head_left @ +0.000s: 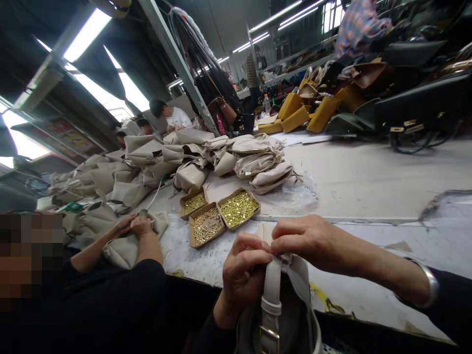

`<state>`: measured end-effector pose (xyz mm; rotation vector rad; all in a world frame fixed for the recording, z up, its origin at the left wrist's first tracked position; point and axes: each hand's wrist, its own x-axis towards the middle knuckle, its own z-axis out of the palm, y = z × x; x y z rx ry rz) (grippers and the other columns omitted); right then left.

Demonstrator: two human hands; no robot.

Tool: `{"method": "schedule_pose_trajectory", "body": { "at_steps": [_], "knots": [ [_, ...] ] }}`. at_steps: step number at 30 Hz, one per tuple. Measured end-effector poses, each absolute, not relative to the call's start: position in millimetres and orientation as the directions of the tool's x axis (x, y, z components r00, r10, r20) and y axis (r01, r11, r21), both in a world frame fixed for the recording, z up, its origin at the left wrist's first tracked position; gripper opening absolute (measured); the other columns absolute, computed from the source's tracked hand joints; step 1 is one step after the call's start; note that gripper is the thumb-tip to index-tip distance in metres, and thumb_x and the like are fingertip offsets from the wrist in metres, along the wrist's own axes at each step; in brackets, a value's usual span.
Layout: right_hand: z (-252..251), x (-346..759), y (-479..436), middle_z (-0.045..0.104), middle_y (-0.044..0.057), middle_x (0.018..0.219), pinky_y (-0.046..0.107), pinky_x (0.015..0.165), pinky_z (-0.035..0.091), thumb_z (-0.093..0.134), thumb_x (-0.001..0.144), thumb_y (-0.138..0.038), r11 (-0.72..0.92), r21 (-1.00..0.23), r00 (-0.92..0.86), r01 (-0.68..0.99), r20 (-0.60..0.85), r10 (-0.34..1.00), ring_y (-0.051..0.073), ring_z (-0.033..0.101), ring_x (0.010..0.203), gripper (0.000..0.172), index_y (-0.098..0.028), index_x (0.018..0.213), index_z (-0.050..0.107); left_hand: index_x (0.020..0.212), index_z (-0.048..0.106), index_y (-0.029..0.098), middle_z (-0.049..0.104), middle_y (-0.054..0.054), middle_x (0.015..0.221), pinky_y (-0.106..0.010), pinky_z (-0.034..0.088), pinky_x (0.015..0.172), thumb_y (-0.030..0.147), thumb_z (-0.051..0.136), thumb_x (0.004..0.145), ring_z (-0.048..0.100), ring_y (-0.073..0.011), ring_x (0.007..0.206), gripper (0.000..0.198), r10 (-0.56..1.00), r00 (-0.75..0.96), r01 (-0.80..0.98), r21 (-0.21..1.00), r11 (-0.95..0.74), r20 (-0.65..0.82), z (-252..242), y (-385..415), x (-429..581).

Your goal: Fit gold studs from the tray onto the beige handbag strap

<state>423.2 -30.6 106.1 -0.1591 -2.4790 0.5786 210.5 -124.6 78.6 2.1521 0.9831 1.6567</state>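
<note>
A beige handbag (295, 280) is at the table's front edge, its lower part running out of the bottom of the picture. Its strap (273, 282) carries a loop and a gold buckle. My left hand (245, 268) is closed on the strap's upper end. From the right, my right hand (306, 241) pinches at the same spot, the fingertips of both hands meeting. Whether a small part sits between the fingertips is hidden. Just beyond my hands are three cardboard trays of small gold metal pieces: a right tray (223, 223), a front tray (191, 238) and a back tray (182, 210).
A co-worker's hands (138, 225) work on another beige bag (123, 250) at my left. Beige bags (191, 157) are heaped behind the trays. Yellow bags (324, 113) and a black bag (420, 105) lie farther right. A plastic sheet (295, 194) lies on the table.
</note>
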Motion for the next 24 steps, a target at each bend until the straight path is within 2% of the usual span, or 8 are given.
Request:
{"method": "schedule_pose_trajectory", "body": {
  "at_steps": [4, 8, 12, 15, 18, 20, 22, 24],
  "knots": [
    [113, 426, -28, 0.064, 0.003, 0.096, 0.027, 0.068, 0.037, 0.045, 0.107, -0.008, 0.907, -0.42, -0.881, -0.013, 0.434, 0.188, 0.015, 0.056, 0.078, 0.027, -0.022, 0.112, 0.067, 0.102, 0.068, 0.02, 0.063, -0.004, 0.098, -0.026, 0.059, 0.076, 0.005, 0.071, 0.091, 0.067, -0.0147, 0.088, 0.018, 0.645, 0.133, 0.358, 0.57, -0.74, 0.753, 79, -126, 210],
    [123, 426, -24, 0.06, 0.002, 0.093, 0.026, 0.071, 0.038, 0.046, 0.107, -0.008, 0.86, -0.508, -0.924, -0.043, 0.348, 0.159, 0.016, 0.053, 0.081, 0.022, -0.02, 0.101, 0.063, 0.102, 0.068, 0.02, 0.063, -0.003, 0.098, -0.026, 0.058, 0.077, 0.002, 0.07, 0.09, 0.067, -0.0145, 0.088, 0.022, 0.648, 0.137, 0.36, 0.572, -0.737, 0.75, 78, -128, 210],
    [132, 421, -21, 0.057, 0.001, 0.088, 0.027, 0.071, 0.04, 0.049, 0.111, -0.021, 0.796, -0.603, -0.946, -0.061, 0.289, 0.146, 0.016, 0.052, 0.08, 0.019, -0.02, 0.095, 0.06, 0.102, 0.068, 0.02, 0.062, -0.003, 0.098, -0.026, 0.058, 0.077, 0.003, 0.069, 0.09, 0.066, -0.0144, 0.088, 0.021, 0.64, 0.14, 0.353, 0.566, -0.745, 0.755, 76, -128, 210],
    [136, 416, -20, 0.054, -0.001, 0.081, 0.028, 0.067, 0.038, 0.051, 0.11, -0.027, 0.762, -0.647, -0.964, -0.031, 0.22, 0.148, 0.015, 0.05, 0.073, 0.024, -0.02, 0.089, 0.058, 0.102, 0.068, 0.019, 0.06, -0.003, 0.099, -0.025, 0.058, 0.078, 0.003, 0.07, 0.09, 0.064, -0.0136, 0.089, 0.021, 0.632, 0.141, 0.338, 0.563, -0.754, 0.762, 72, -128, 210],
    [133, 409, -21, 0.045, -0.005, 0.068, 0.026, 0.057, 0.029, 0.055, 0.103, -0.021, 0.747, -0.664, -0.972, 0.038, 0.15, 0.183, 0.011, 0.041, 0.059, 0.025, -0.019, 0.078, 0.055, 0.103, 0.069, 0.02, 0.057, -0.003, 0.101, -0.024, 0.058, 0.077, 0.002, 0.072, 0.089, 0.064, -0.0134, 0.09, 0.023, 0.641, 0.138, 0.322, 0.578, -0.75, 0.755, 68, -130, 210],
    [127, 405, -22, 0.038, -0.007, 0.061, 0.026, 0.053, 0.023, 0.055, 0.103, -0.023, 0.73, -0.68, -0.968, 0.069, 0.132, 0.215, 0.009, 0.033, 0.052, 0.031, -0.018, 0.072, 0.053, 0.104, 0.068, 0.02, 0.056, -0.003, 0.101, -0.024, 0.058, 0.076, 0.002, 0.072, 0.089, 0.064, -0.0135, 0.09, 0.024, 0.649, 0.127, 0.314, 0.59, -0.744, 0.75, 66, -131, 210],
    [122, 403, -22, 0.033, -0.007, 0.057, 0.028, 0.052, 0.02, 0.053, 0.106, -0.034, 0.715, -0.695, -0.954, 0.079, 0.156, 0.258, 0.008, 0.028, 0.049, 0.044, -0.017, 0.066, 0.052, 0.104, 0.068, 0.02, 0.056, -0.002, 0.1, -0.024, 0.059, 0.076, 0.001, 0.07, 0.089, 0.064, -0.0131, 0.09, 0.024, 0.645, 0.114, 0.307, 0.591, -0.747, 0.756, 66, -132, 210],
    [117, 403, -21, 0.039, -0.005, 0.058, 0.027, 0.053, 0.022, 0.05, 0.109, -0.05, 0.685, -0.725, -0.929, 0.072, 0.201, 0.31, 0.009, 0.034, 0.051, 0.054, -0.017, 0.066, 0.054, 0.103, 0.067, 0.02, 0.056, -0.002, 0.1, -0.024, 0.06, 0.078, 0.0, 0.07, 0.09, 0.066, -0.0125, 0.089, 0.024, 0.643, 0.09, 0.282, 0.6, -0.749, 0.76, 66, -133, 211]
  ]
}}
